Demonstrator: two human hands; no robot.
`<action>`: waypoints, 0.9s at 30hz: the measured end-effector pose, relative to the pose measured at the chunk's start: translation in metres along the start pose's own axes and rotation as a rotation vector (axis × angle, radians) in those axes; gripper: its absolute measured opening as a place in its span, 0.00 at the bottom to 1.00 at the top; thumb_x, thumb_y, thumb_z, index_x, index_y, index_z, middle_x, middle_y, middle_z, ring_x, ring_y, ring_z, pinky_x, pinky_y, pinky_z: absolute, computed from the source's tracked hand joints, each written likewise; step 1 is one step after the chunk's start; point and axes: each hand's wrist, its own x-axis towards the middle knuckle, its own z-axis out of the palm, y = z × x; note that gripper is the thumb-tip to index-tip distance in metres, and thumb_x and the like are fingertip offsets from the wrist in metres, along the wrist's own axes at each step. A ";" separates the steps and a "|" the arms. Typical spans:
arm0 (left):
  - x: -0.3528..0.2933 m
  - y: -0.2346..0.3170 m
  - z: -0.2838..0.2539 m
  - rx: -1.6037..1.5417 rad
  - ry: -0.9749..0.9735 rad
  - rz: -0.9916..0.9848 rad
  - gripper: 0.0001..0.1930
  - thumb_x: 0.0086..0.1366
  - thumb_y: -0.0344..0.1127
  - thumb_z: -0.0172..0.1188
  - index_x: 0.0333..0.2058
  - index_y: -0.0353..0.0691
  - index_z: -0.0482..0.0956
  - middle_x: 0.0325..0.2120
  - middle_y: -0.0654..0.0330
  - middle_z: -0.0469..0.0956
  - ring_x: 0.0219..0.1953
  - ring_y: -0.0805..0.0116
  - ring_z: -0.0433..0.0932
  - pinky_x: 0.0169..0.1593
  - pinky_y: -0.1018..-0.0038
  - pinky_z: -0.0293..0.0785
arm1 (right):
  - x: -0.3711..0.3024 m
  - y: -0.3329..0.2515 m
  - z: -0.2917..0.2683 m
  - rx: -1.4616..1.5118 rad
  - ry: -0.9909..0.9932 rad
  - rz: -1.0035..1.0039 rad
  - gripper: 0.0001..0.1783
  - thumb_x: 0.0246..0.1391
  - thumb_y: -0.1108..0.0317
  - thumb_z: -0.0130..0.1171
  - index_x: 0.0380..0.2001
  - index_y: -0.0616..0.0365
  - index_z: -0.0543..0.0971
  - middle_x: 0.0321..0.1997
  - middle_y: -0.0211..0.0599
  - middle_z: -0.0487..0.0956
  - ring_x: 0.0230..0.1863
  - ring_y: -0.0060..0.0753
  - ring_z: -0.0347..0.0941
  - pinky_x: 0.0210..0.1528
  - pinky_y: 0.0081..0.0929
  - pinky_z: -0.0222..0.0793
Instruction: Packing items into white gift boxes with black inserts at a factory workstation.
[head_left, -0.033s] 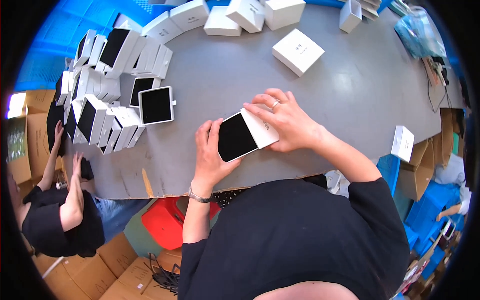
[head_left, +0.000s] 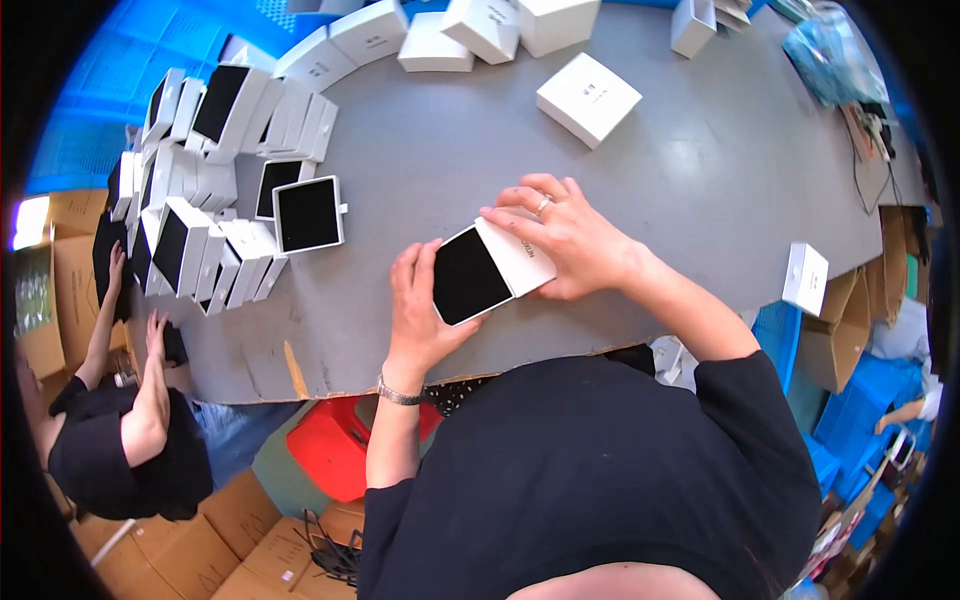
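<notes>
A white drawer-style box with a black insert [head_left: 470, 277] sits near the table's front edge, part of it inside a white sleeve [head_left: 518, 257]. My left hand [head_left: 416, 305] grips the drawer's left end, fingers over the far corner and thumb along the near side. My right hand [head_left: 575, 240] is closed around the sleeve, with fingertips at its far corner and the thumb side partly hidden beneath it. A separate white drawer with a black insert [head_left: 308, 214] lies to the left, a small tab on its right side.
Stacks of white drawers with black inserts [head_left: 185, 245] crowd the left of the grey table [head_left: 430, 150]. White closed boxes [head_left: 590, 98] stand at the back. A small white box [head_left: 805, 278] rests at the right edge. Another person [head_left: 130, 440] works at the left.
The whole view has shifted slightly. Both hands keep the same hold on the drawer and sleeve.
</notes>
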 end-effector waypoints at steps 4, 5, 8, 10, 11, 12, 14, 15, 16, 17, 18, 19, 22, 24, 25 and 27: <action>-0.003 0.002 -0.002 -0.022 -0.038 -0.043 0.51 0.39 0.37 0.80 0.64 0.38 0.65 0.59 0.49 0.65 0.62 0.48 0.67 0.65 0.58 0.67 | -0.005 0.004 0.010 0.075 0.084 -0.133 0.54 0.29 0.57 0.78 0.67 0.48 0.70 0.64 0.40 0.71 0.67 0.54 0.60 0.61 0.51 0.59; -0.001 0.001 -0.002 -0.028 -0.052 -0.025 0.51 0.39 0.37 0.80 0.64 0.38 0.65 0.59 0.49 0.65 0.62 0.48 0.67 0.65 0.58 0.67 | -0.009 0.002 0.012 0.036 0.092 -0.103 0.53 0.29 0.57 0.78 0.66 0.48 0.71 0.64 0.41 0.71 0.67 0.55 0.60 0.61 0.52 0.59; 0.011 -0.001 0.007 -0.023 -0.121 -0.033 0.50 0.41 0.41 0.80 0.64 0.38 0.66 0.60 0.47 0.64 0.63 0.46 0.64 0.65 0.55 0.65 | -0.015 0.008 0.013 0.013 0.091 -0.067 0.51 0.29 0.58 0.77 0.64 0.48 0.72 0.63 0.42 0.72 0.67 0.55 0.61 0.61 0.53 0.59; 0.018 0.000 0.010 0.027 -0.132 0.041 0.48 0.42 0.42 0.80 0.63 0.35 0.68 0.57 0.48 0.69 0.63 0.47 0.66 0.66 0.56 0.64 | -0.013 0.017 0.011 0.100 0.109 -0.106 0.47 0.29 0.58 0.76 0.60 0.51 0.75 0.62 0.44 0.73 0.67 0.55 0.63 0.59 0.54 0.60; 0.024 0.006 0.012 0.003 -0.143 0.064 0.48 0.43 0.43 0.79 0.63 0.35 0.67 0.56 0.46 0.71 0.63 0.44 0.65 0.66 0.53 0.62 | -0.014 0.015 0.014 0.101 0.197 -0.100 0.41 0.31 0.58 0.74 0.55 0.52 0.77 0.61 0.44 0.74 0.66 0.55 0.64 0.58 0.53 0.61; 0.024 0.012 0.006 0.039 -0.156 0.035 0.49 0.43 0.44 0.80 0.63 0.35 0.66 0.57 0.46 0.70 0.64 0.44 0.64 0.66 0.53 0.61 | -0.010 0.007 0.020 0.091 0.216 -0.102 0.37 0.31 0.57 0.72 0.51 0.52 0.79 0.60 0.44 0.75 0.64 0.54 0.66 0.55 0.51 0.63; 0.019 0.004 0.000 -0.034 -0.184 0.115 0.53 0.45 0.45 0.79 0.68 0.37 0.60 0.64 0.47 0.63 0.67 0.46 0.61 0.70 0.54 0.56 | 0.000 -0.008 0.035 0.110 0.223 -0.145 0.37 0.28 0.56 0.71 0.49 0.50 0.79 0.57 0.38 0.76 0.62 0.48 0.67 0.47 0.48 0.63; 0.013 -0.005 -0.006 -0.123 -0.191 0.122 0.58 0.45 0.41 0.78 0.72 0.39 0.53 0.70 0.47 0.55 0.73 0.47 0.54 0.74 0.54 0.49 | 0.010 -0.019 0.052 0.125 0.334 -0.149 0.36 0.27 0.56 0.72 0.48 0.49 0.78 0.55 0.36 0.76 0.62 0.46 0.66 0.47 0.48 0.62; 0.007 0.017 0.013 -0.930 -0.179 -0.140 0.58 0.52 0.54 0.71 0.75 0.41 0.46 0.72 0.48 0.50 0.76 0.47 0.46 0.76 0.53 0.43 | 0.013 -0.024 0.069 0.134 0.433 -0.163 0.36 0.26 0.56 0.72 0.47 0.48 0.78 0.53 0.34 0.76 0.62 0.45 0.66 0.47 0.48 0.61; 0.017 0.021 0.029 -1.040 -0.014 -0.174 0.57 0.56 0.61 0.63 0.75 0.41 0.44 0.73 0.48 0.49 0.76 0.47 0.45 0.76 0.52 0.42 | 0.010 -0.027 0.073 0.110 0.453 -0.111 0.36 0.26 0.56 0.72 0.47 0.48 0.78 0.53 0.34 0.76 0.62 0.45 0.66 0.47 0.48 0.61; 0.027 0.027 0.044 -1.138 0.162 -0.216 0.56 0.60 0.68 0.54 0.76 0.42 0.42 0.74 0.49 0.47 0.76 0.47 0.44 0.76 0.52 0.41 | 0.008 -0.030 0.073 0.053 0.455 -0.033 0.36 0.25 0.55 0.72 0.47 0.47 0.78 0.53 0.33 0.76 0.62 0.44 0.66 0.48 0.49 0.61; 0.034 0.036 0.054 -1.140 0.128 -0.209 0.56 0.60 0.68 0.54 0.76 0.42 0.42 0.74 0.49 0.47 0.76 0.47 0.44 0.76 0.52 0.41 | 0.006 -0.032 0.070 0.008 0.452 0.032 0.37 0.24 0.55 0.72 0.47 0.45 0.77 0.52 0.32 0.76 0.62 0.43 0.65 0.50 0.50 0.60; 0.045 0.057 0.070 -0.987 0.010 -0.246 0.52 0.65 0.73 0.37 0.76 0.41 0.39 0.76 0.51 0.43 0.77 0.50 0.41 0.76 0.52 0.40 | -0.024 -0.018 0.034 -0.004 0.284 0.110 0.38 0.26 0.56 0.72 0.50 0.42 0.76 0.52 0.32 0.75 0.63 0.42 0.65 0.51 0.52 0.59; 0.049 0.059 0.088 -0.886 -0.185 -0.098 0.49 0.70 0.70 0.39 0.76 0.39 0.40 0.76 0.51 0.43 0.77 0.52 0.41 0.76 0.53 0.40 | -0.068 -0.007 0.014 -0.003 0.262 0.211 0.37 0.29 0.58 0.73 0.51 0.38 0.75 0.52 0.33 0.75 0.63 0.41 0.66 0.52 0.53 0.60; 0.045 0.063 0.099 -0.924 -0.217 -0.101 0.48 0.71 0.67 0.44 0.75 0.37 0.43 0.76 0.51 0.44 0.77 0.54 0.44 0.75 0.53 0.43 | -0.099 -0.006 0.002 0.039 0.299 0.296 0.38 0.31 0.58 0.74 0.53 0.36 0.76 0.52 0.33 0.75 0.63 0.42 0.67 0.54 0.53 0.60; 0.049 0.060 0.080 -0.593 -0.156 0.026 0.42 0.65 0.47 0.62 0.72 0.37 0.56 0.72 0.50 0.53 0.74 0.51 0.51 0.74 0.54 0.47 | -0.164 -0.019 -0.056 -0.023 0.099 0.532 0.46 0.30 0.48 0.76 0.60 0.36 0.75 0.55 0.35 0.76 0.63 0.44 0.67 0.60 0.53 0.57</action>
